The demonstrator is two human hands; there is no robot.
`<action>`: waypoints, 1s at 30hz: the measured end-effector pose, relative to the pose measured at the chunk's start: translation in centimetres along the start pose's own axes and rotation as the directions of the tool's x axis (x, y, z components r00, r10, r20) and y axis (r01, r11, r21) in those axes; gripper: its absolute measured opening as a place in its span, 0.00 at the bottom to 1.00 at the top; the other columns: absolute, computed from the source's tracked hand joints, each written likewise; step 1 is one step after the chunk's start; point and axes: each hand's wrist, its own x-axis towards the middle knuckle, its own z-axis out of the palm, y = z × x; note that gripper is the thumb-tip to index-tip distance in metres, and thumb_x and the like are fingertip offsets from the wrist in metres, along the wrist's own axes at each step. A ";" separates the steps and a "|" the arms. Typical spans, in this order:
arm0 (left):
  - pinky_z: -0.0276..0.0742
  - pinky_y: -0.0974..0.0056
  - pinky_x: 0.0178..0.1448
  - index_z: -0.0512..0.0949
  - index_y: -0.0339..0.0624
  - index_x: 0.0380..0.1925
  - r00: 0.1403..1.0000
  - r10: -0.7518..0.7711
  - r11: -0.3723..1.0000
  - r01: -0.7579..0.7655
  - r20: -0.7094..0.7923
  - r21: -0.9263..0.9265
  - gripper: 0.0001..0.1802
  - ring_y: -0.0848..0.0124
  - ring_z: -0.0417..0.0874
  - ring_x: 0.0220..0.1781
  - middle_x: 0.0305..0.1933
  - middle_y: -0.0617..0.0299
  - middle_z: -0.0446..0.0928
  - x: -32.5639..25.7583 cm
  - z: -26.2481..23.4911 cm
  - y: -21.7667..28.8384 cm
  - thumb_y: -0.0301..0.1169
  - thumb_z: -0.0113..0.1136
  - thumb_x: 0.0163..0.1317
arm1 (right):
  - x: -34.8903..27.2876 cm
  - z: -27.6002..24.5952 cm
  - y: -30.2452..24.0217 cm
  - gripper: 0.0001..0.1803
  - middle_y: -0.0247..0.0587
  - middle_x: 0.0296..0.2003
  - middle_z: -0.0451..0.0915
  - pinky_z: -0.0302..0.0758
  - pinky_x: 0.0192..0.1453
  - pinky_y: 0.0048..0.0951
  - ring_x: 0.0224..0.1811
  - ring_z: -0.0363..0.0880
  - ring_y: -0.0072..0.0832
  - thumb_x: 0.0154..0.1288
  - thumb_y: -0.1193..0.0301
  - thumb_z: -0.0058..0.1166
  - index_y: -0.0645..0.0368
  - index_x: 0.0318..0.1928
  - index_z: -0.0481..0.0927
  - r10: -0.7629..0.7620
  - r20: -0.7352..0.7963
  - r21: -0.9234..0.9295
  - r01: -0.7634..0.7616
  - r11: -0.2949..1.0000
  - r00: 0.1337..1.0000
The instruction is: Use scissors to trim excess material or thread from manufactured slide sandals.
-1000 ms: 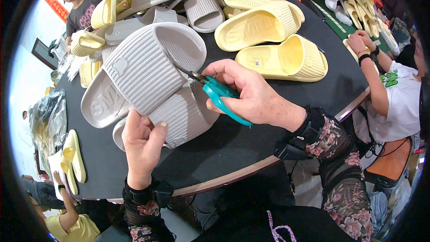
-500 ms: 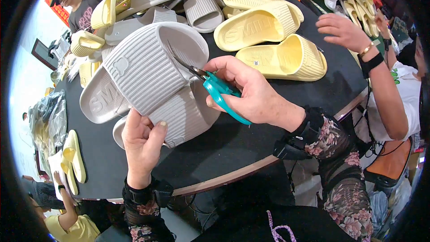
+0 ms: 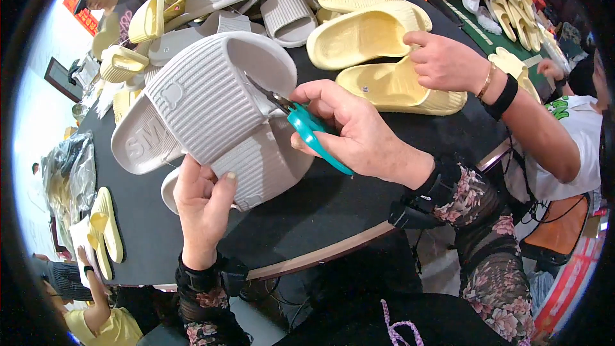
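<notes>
My left hand (image 3: 204, 202) is half closed, thumb laid against the ribbed strap of the lower grey slipper (image 3: 259, 170) and bent fingers tucked at the near edge of the upper grey slipper (image 3: 195, 99); between them I pinch the two together just above the tabletop (image 3: 333, 224) or resting on it, I cannot tell which. My right hand (image 3: 359, 131) is closed around teal-handled scissors (image 3: 314, 134), the index finger reaching forward near the pivot, the thumb bent along the lower handle and the rest folded in. The dark blades point away from those fingers, up and to the left, their tip at the strap edge of the upper slipper; whether they are parted I cannot make out. Just beyond my right fingers lie two yellow slippers (image 3: 359, 38), with another person's hand (image 3: 448, 64) curled over them. Farther out, past both my hands, grey and yellow slippers sit heaped (image 3: 288, 19).
</notes>
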 end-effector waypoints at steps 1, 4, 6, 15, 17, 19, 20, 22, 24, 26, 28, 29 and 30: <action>0.70 0.68 0.55 0.58 0.29 0.61 1.000 0.001 1.000 -0.001 0.000 -0.002 0.30 0.68 0.75 0.54 0.56 0.50 0.71 0.1 0.0 -0.1 0.12 0.45 0.55 | 0.0 -0.1 0.1 0.24 0.31 0.34 0.74 0.69 0.41 0.17 0.36 0.71 0.14 0.58 0.77 0.58 0.63 0.54 0.65 0.004 -0.011 0.006 -0.004 1.000 1.000; 0.73 0.72 0.44 0.57 0.30 0.61 0.998 -0.052 0.997 0.051 -0.026 -0.051 0.30 0.71 0.77 0.48 0.54 0.50 0.73 0.3 -0.1 0.0 0.13 0.45 0.56 | 0.2 -0.2 0.4 0.23 0.32 0.35 0.74 0.70 0.40 0.17 0.36 0.72 0.13 0.59 0.78 0.57 0.62 0.54 0.65 0.010 -0.082 0.002 -0.010 1.000 0.997; 0.71 0.76 0.35 0.56 0.30 0.62 0.997 -0.032 0.997 0.028 -0.063 -0.068 0.30 0.75 0.78 0.43 0.52 0.49 0.74 0.4 0.2 0.2 0.14 0.45 0.57 | 0.3 -0.3 0.1 0.22 0.32 0.36 0.75 0.71 0.39 0.17 0.36 0.72 0.13 0.60 0.78 0.57 0.62 0.54 0.65 -0.009 -0.094 -0.049 0.005 0.999 0.996; 0.65 0.62 0.63 0.57 0.27 0.61 0.998 -0.041 0.996 0.038 -0.037 -0.080 0.33 0.61 0.72 0.60 0.59 0.45 0.69 0.2 0.4 -0.2 0.13 0.46 0.50 | 0.3 -1.7 -0.3 0.26 0.46 0.39 0.74 0.76 0.41 0.33 0.40 0.76 0.36 0.48 0.79 0.59 0.61 0.51 0.68 -0.422 -0.081 -0.858 0.153 0.491 0.903; 0.65 0.62 0.62 0.57 0.26 0.62 0.999 -0.042 0.997 0.040 -0.029 -0.066 0.34 0.61 0.72 0.59 0.59 0.45 0.69 0.2 0.3 -0.1 0.13 0.46 0.50 | 0.6 -2.0 -0.1 0.26 0.46 0.36 0.74 0.73 0.43 0.38 0.40 0.74 0.43 0.48 0.72 0.60 0.61 0.49 0.66 -0.465 -0.061 -0.875 0.177 0.450 0.883; 0.66 0.62 0.62 0.57 0.26 0.62 0.999 -0.049 0.998 0.047 -0.024 -0.051 0.34 0.62 0.72 0.59 0.58 0.45 0.69 0.1 0.2 0.1 0.14 0.47 0.51 | 0.7 -2.2 0.0 0.26 0.47 0.35 0.73 0.73 0.44 0.38 0.39 0.74 0.43 0.48 0.72 0.59 0.61 0.50 0.66 -0.490 -0.057 -0.902 0.166 0.399 0.870; 0.66 0.62 0.62 0.56 0.26 0.62 0.998 -0.057 0.998 0.056 -0.013 -0.027 0.34 0.62 0.72 0.59 0.58 0.46 0.69 0.1 0.2 0.3 0.14 0.47 0.51 | 0.8 -2.2 0.0 0.26 0.47 0.35 0.73 0.73 0.44 0.38 0.39 0.74 0.43 0.48 0.72 0.59 0.61 0.50 0.66 -0.488 -0.057 -0.900 0.166 0.402 0.871; 0.66 0.62 0.61 0.56 0.26 0.62 0.998 -0.063 0.998 0.063 0.003 -0.010 0.34 0.62 0.73 0.58 0.58 0.46 0.69 0.1 0.4 0.3 0.15 0.48 0.51 | 0.8 -2.6 -0.1 0.27 0.48 0.35 0.73 0.73 0.44 0.38 0.40 0.74 0.43 0.49 0.72 0.59 0.62 0.50 0.66 -0.504 -0.022 -0.930 0.167 0.327 0.864; 0.69 0.65 0.58 0.56 0.26 0.62 0.999 -0.004 1.000 0.005 0.033 -0.005 0.31 0.64 0.74 0.57 0.55 0.46 0.71 0.0 0.5 0.3 0.13 0.47 0.55 | 0.8 -2.8 0.0 0.26 0.47 0.35 0.73 0.73 0.44 0.38 0.39 0.74 0.43 0.49 0.72 0.59 0.62 0.50 0.66 -0.507 -0.014 -0.934 0.169 0.314 0.862; 0.69 0.66 0.57 0.56 0.25 0.62 0.999 -0.003 1.000 0.002 0.046 0.017 0.31 0.65 0.75 0.56 0.55 0.46 0.72 -0.1 0.3 0.7 0.13 0.46 0.55 | 0.9 -2.7 -0.1 0.26 0.47 0.35 0.73 0.73 0.43 0.38 0.39 0.74 0.43 0.50 0.72 0.59 0.62 0.50 0.66 -0.514 -0.006 -0.936 0.175 0.305 0.858; 0.70 0.67 0.56 0.55 0.25 0.62 0.998 -0.006 0.999 0.004 0.061 0.032 0.31 0.65 0.75 0.55 0.54 0.46 0.72 -0.1 0.3 0.7 0.13 0.46 0.55 | 0.8 -2.5 -0.2 0.24 0.47 0.34 0.74 0.74 0.41 0.37 0.38 0.75 0.43 0.51 0.72 0.58 0.63 0.49 0.67 -0.467 -0.033 -0.916 0.159 0.367 0.884; 0.70 0.68 0.54 0.55 0.25 0.62 0.999 0.011 1.000 -0.012 0.035 0.019 0.31 0.66 0.76 0.54 0.54 0.46 0.72 -0.1 0.4 0.6 0.13 0.46 0.55 | 0.8 -2.4 -0.2 0.24 0.47 0.34 0.74 0.74 0.41 0.37 0.38 0.75 0.43 0.51 0.72 0.58 0.63 0.49 0.67 -0.466 -0.033 -0.916 0.160 0.368 0.884; 0.71 0.69 0.53 0.55 0.25 0.62 1.000 0.027 1.000 -0.027 0.009 0.004 0.31 0.66 0.76 0.53 0.54 0.46 0.72 -0.1 0.6 0.5 0.13 0.46 0.55 | 0.7 -2.5 -0.3 0.24 0.47 0.34 0.74 0.75 0.41 0.37 0.38 0.75 0.43 0.52 0.73 0.58 0.63 0.49 0.67 -0.467 -0.044 -0.899 0.169 0.403 0.883</action>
